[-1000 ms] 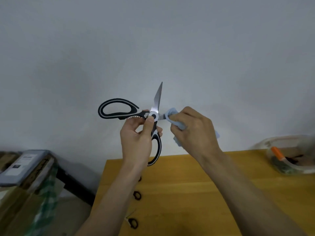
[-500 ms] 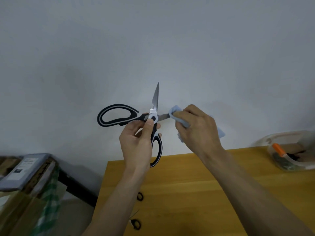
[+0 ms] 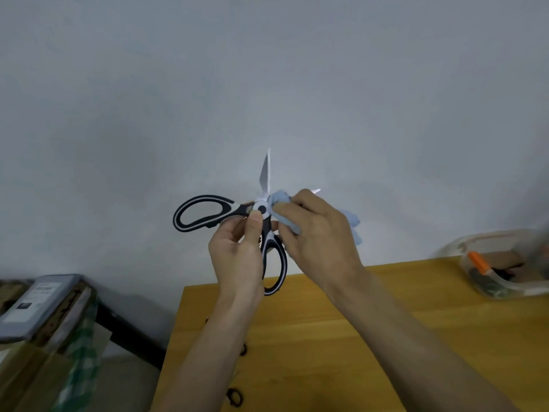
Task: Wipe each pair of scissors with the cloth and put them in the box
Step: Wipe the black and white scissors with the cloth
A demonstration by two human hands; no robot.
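Note:
Black-and-white kitchen scissors (image 3: pixel 208 214) are held up in front of the wall, blades spread wide. My left hand (image 3: pixel 237 260) grips them at the pivot, thumb on the screw, one handle running down behind the palm. One blade points straight up. My right hand (image 3: pixel 315 236) pinches a light blue cloth (image 3: pixel 283 208) around the other blade close to the pivot; only that blade's tip shows past the knuckles. A clear plastic box (image 3: pixel 502 263) sits on the wooden table (image 3: pixel 341 328) at the far right, with an orange-handled tool and dark items inside.
Small black-handled scissors (image 3: pixel 234 397) lie near the table's left front edge, partly hidden by my left forearm. Left of the table stand cardboard boxes with a grey device (image 3: pixel 38 304) on top and a checked cloth.
My right hand slid the cloth along the side blade in toward the pivot. The scissors tilted so the upper blade stands nearly vertical.

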